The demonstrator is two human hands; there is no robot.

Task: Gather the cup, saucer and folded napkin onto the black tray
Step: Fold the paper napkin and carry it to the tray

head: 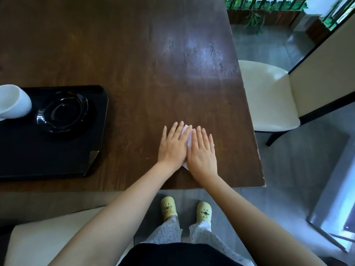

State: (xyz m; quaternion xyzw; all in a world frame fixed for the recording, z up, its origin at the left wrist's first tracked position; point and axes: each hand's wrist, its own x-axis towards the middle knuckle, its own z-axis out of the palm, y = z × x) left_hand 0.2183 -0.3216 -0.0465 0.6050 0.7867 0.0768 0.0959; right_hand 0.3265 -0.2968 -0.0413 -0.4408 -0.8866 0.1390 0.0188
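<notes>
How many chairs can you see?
2. One cream chair stands at the table's right side; another chair is at the bottom left, by the person's left arm. More may be hidden.

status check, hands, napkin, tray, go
Left hand and right hand flat on napkin, still on table. Cup and saucer on black tray. Path clear.

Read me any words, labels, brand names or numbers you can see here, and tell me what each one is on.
None: nothing in this view carries readable text.
The black tray, the black saucer and the white cup show no print or marks.
The white napkin is mostly hidden under the left hand and right hand; the visible strip is blank.
The yellow clogs show only holes.
</notes>
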